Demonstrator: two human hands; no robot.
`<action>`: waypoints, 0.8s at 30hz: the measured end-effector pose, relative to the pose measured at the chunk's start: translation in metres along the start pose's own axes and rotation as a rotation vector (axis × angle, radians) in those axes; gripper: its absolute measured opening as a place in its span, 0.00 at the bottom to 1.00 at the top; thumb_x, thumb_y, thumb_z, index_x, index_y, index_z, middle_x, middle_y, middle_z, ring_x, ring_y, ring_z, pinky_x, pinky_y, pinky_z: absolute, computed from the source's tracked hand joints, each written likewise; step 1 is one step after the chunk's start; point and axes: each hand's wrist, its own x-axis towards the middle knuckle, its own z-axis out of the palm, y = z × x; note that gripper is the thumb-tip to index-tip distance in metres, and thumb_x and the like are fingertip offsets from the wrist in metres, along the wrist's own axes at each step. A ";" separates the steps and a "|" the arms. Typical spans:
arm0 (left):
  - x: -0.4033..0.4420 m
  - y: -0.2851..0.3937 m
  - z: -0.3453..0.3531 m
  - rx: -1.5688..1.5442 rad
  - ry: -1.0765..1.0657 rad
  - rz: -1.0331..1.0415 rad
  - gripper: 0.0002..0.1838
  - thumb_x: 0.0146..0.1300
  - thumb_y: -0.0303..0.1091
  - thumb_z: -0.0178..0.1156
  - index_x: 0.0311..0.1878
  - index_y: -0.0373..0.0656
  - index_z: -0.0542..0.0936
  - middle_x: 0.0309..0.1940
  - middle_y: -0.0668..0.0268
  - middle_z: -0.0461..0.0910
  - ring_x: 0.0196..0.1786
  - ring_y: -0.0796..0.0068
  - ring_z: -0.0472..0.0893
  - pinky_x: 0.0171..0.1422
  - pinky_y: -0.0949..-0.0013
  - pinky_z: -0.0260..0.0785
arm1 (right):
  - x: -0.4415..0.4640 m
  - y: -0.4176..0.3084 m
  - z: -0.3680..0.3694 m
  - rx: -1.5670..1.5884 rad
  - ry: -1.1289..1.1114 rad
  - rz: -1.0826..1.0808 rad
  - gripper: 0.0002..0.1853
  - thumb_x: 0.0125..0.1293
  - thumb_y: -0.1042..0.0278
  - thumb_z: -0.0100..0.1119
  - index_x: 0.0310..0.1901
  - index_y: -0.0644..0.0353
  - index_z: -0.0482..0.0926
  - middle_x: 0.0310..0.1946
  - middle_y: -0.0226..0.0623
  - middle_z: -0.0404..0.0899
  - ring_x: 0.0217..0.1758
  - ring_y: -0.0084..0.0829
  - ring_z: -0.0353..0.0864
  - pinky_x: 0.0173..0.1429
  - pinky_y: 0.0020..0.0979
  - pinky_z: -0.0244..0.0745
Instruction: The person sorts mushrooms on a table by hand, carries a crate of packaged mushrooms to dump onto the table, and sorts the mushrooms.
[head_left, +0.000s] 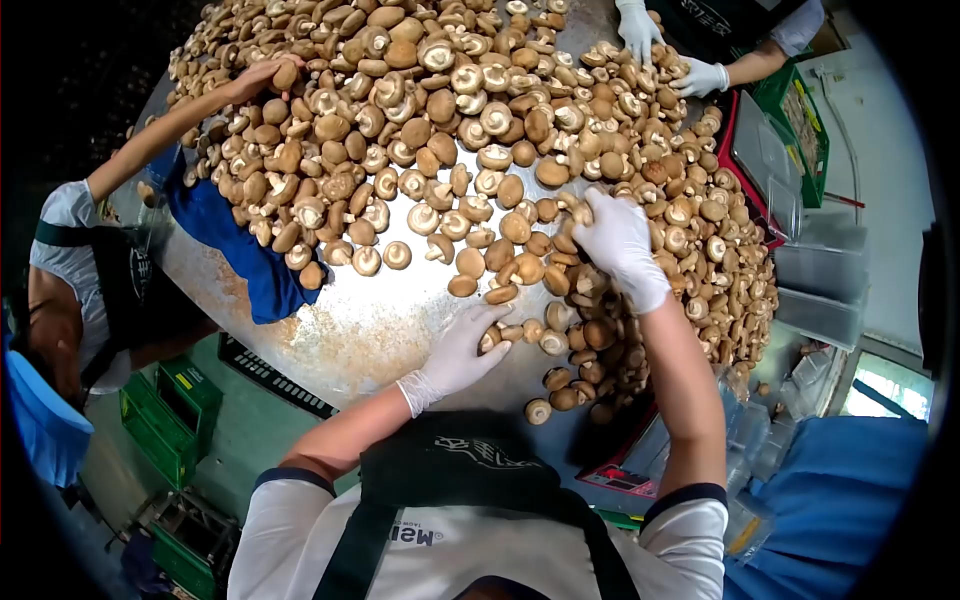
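Domed brown mushrooms (510, 190) with pale, ridged undersides heap across the shiny, rust-stained metal tabletop (350, 325); of the smooth white-gloved hands, the left hand (458, 350) curls round one, the right hand (614, 238) pinches another.

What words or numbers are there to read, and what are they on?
"MSI", I think: upside down on the white shirt; the smaller letters with it are too tiny.
Pale writing on the nearest dark green apron: too distorted.
Markings on the left co-worker's apron and the far co-worker's apron: too blurred.
Yellow label on a green crate: too small.
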 end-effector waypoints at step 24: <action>0.003 0.005 -0.047 -1.588 0.319 -0.305 0.21 0.76 0.42 0.48 0.64 0.37 0.71 0.47 0.60 0.80 0.47 0.69 0.82 0.52 0.66 0.79 | -0.007 -0.117 0.025 0.770 0.187 -0.488 0.09 0.66 0.68 0.58 0.43 0.62 0.84 0.36 0.48 0.82 0.44 0.49 0.80 0.52 0.43 0.74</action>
